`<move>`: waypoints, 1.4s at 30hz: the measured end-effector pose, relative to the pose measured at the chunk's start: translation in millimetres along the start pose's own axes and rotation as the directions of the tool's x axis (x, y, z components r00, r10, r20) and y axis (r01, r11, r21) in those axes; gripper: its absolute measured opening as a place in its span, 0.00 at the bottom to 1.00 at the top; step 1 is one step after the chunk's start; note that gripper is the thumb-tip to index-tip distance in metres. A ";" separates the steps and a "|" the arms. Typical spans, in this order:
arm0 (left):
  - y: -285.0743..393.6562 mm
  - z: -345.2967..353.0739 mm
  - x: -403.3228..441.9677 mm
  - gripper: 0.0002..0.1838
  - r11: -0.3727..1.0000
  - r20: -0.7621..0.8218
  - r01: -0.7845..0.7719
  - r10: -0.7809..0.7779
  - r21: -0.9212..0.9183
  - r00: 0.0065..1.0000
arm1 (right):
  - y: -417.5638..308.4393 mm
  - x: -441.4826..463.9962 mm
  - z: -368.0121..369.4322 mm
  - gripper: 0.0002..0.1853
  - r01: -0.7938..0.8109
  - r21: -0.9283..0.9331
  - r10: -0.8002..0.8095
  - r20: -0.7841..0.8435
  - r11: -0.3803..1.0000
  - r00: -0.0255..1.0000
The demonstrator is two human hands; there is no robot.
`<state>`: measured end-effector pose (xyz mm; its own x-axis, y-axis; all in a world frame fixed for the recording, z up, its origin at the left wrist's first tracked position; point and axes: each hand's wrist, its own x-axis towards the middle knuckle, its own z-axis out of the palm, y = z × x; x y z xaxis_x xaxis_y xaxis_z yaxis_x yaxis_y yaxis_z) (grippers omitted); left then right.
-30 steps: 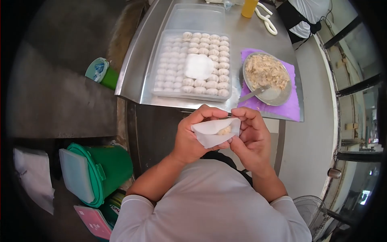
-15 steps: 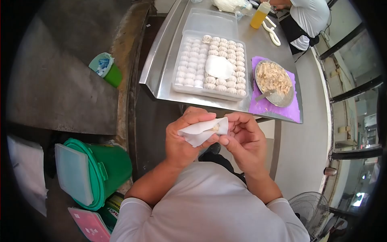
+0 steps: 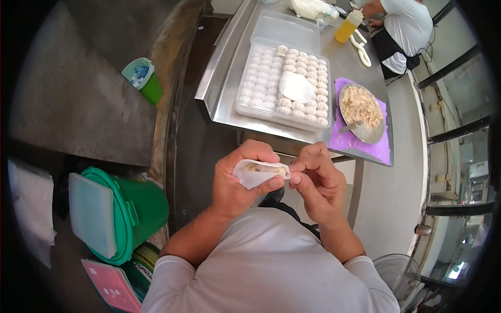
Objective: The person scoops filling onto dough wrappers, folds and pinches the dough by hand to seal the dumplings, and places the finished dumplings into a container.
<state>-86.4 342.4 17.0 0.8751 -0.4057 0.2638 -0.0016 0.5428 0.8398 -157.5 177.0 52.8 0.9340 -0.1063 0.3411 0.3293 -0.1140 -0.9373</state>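
Note:
My left hand (image 3: 232, 180) cups a thin white dough wrapper (image 3: 253, 176) with pale filling showing in its opening. The fingertips of my right hand (image 3: 318, 182) pinch the wrapper's right edge. Beyond my hands, a clear plastic box (image 3: 284, 121) on the steel table (image 3: 219, 94) holds rows of pleated dumplings (image 3: 297, 106). A loose white wrapper sheet (image 3: 296, 87) lies on top of them. To the right, a metal bowl (image 3: 371, 136) of minced filling (image 3: 360, 104) rests on a purple cloth (image 3: 383, 151), with a utensil handle (image 3: 347, 128) over its rim.
A yellow squeeze bottle (image 3: 348, 27) and a dough strip (image 3: 361, 49) are at the table's far side, near a person (image 3: 404, 26) in white. Green bin (image 3: 151, 86), lidded green bucket (image 3: 148, 208) and pink lid (image 3: 112, 284) stand left. A fan (image 3: 399, 276) is lower right.
My right fingers have closed on the wrapper's right edge, and its opening has narrowed. The view has shifted, so the table and box appear further right, and more of the other person shows.

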 end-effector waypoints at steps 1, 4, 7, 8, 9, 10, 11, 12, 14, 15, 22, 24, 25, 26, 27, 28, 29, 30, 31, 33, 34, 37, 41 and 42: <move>1.8 -1.4 1.3 0.18 0.999 0.038 -0.012 0.010 0.038 0.999 | -3.7 1.1 4.9 0.06 -0.005 0.001 0.005 0.008 1.000 1.000; 4.5 -2.8 0.6 0.17 0.997 0.087 0.009 -0.015 0.071 0.996 | -14.7 5.2 12.7 0.04 -0.058 0.128 0.071 -0.100 0.990 0.992; 6.8 2.9 -2.7 0.16 0.996 0.052 0.086 -0.085 -0.004 0.995 | -12.5 9.1 -1.6 0.05 0.127 -0.229 -0.117 0.060 0.965 0.991; 7.2 3.9 -4.2 0.16 0.989 0.003 0.124 -0.124 -0.077 0.992 | -11.8 10.9 -2.4 0.05 0.207 -0.308 -0.183 0.105 0.929 0.977; 6.6 2.5 -4.0 0.16 0.989 -0.002 0.124 -0.124 -0.078 0.992 | -11.2 12.2 -2.5 0.06 0.287 -0.380 -0.246 0.155 0.879 0.957; 5.7 0.6 -2.9 0.16 0.995 0.027 0.094 -0.093 -0.017 0.995 | -11.4 11.6 0.6 0.06 0.287 -0.378 -0.244 0.158 0.880 0.957; 5.1 -0.5 -2.4 0.16 0.997 0.059 0.064 -0.066 0.043 0.996 | -12.3 9.4 6.4 0.06 0.182 -0.268 -0.175 0.049 0.946 0.983; 5.3 -0.7 -2.1 0.16 0.997 0.057 0.066 -0.069 0.043 0.996 | -12.8 7.8 9.2 0.06 0.081 -0.144 -0.089 -0.052 0.986 0.995; 7.2 0.3 -1.2 0.15 0.990 0.100 0.045 -0.058 0.133 0.993 | -13.4 8.6 1.9 0.06 0.140 -0.220 -0.138 0.021 0.965 0.990; 8.8 2.9 -2.5 0.15 0.990 0.099 0.046 -0.059 0.134 0.993 | -13.2 9.3 -1.5 0.06 0.203 -0.292 -0.181 0.099 0.935 0.978; 5.2 2.4 -3.6 0.15 0.996 0.064 0.089 -0.089 0.008 0.994 | -16.8 9.9 -1.6 0.06 0.218 -0.321 -0.187 0.124 0.922 0.974; 9.4 4.6 -4.4 0.15 0.991 0.076 0.121 -0.125 0.058 0.989 | -21.0 9.9 -0.7 0.06 0.147 -0.333 -0.120 0.100 0.931 0.988; 11.6 5.6 -5.0 0.15 0.986 0.057 0.164 -0.165 0.031 0.985 | -19.6 9.7 -1.9 0.06 0.146 -0.332 -0.119 0.100 0.932 0.988; 12.5 6.3 -5.4 0.15 0.979 0.039 0.204 -0.204 0.002 0.978 | -17.0 9.5 -4.1 0.07 0.214 -0.362 -0.173 0.142 0.907 0.975; 11.2 7.1 -6.3 0.15 0.979 0.038 0.204 -0.204 0.002 0.978 | -15.0 9.5 -5.6 0.07 0.281 -0.388 -0.225 0.185 0.878 0.957; 8.2 8.2 -7.5 0.15 0.986 0.023 0.160 -0.159 -0.054 0.987 | -14.1 9.2 -6.4 0.07 0.282 -0.388 -0.226 0.185 0.877 0.956; 5.6 8.3 -8.5 0.15 0.987 0.005 0.114 -0.114 -0.109 0.993 | -13.4 8.4 -6.8 0.07 0.284 -0.390 -0.223 0.194 0.876 0.955; 3.5 5.7 -8.3 0.15 0.988 0.006 0.113 -0.113 -0.109 0.994 | -13.3 7.4 -6.8 0.08 0.286 -0.392 -0.221 0.203 0.875 0.954; 1.7 2.0 -7.1 0.15 0.998 0.065 0.058 -0.058 0.009 0.996 | -14.5 5.5 -4.3 0.08 0.287 -0.392 -0.222 0.203 0.874 0.954; 1.4 1.2 -5.7 0.16 0.992 0.129 -0.005 -0.011 0.122 0.992 | -17.6 1.4 1.9 0.07 0.107 -0.248 -0.106 0.015 0.963 0.994; 3.1 2.6 -5.5 0.16 0.989 0.140 -0.006 -0.016 0.150 0.990 | -17.5 1.8 0.0 0.07 0.106 -0.248 -0.105 0.016 0.963 0.994; 17.1 16.2 -8.7 0.16 0.993 0.050 0.097 -0.101 0.071 0.994 | -15.3 3.5 -6.4 0.08 0.254 -0.396 -0.217 0.138 0.882 0.966; 3.7 9.8 -13.1 0.15 0.998 0.039 0.067 -0.067 -0.008 0.997 | -13.7 1.9 -8.6 0.09 0.281 -0.397 -0.232 0.166 0.874 0.958; 4.2 8.9 -12.0 0.15 0.998 0.040 0.067 -0.066 -0.009 0.997 | -15.0 2.1 -9.0 0.09 0.291 -0.401 -0.241 0.173 0.869 0.955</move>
<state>-101.3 343.1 21.5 0.8531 -0.4700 0.2264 0.0610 0.5209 0.8514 -161.7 169.5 68.2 0.8368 0.0970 0.5388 0.5027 -0.5259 -0.6861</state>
